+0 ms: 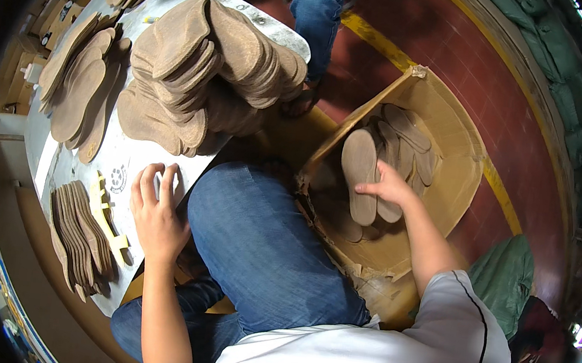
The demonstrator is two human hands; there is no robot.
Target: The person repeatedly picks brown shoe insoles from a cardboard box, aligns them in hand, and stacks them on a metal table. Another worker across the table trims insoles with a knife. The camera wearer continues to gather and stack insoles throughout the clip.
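My right hand [392,189] is closed round a brown shoe insole [360,171], thumb across its face, over the cardboard box [461,132] on my right. Several more insoles [410,129] lie loose inside the box. What the fingers do behind the held insole is hidden. At the near edge of the white table [138,160], my left hand [158,217] rests with its fingers bent and apart, holding nothing. Beside it lie a yellow flat tool [105,211] with notched ends and a row of insoles [78,237] standing on edge.
Tall piles of insoles [176,63] cover the far part of the table, with another fanned stack [82,92] at its left. Across the table corner sits a person in jeans [317,18]. Green sacks [552,60] line the right side. My knee [252,213] is between table and box.
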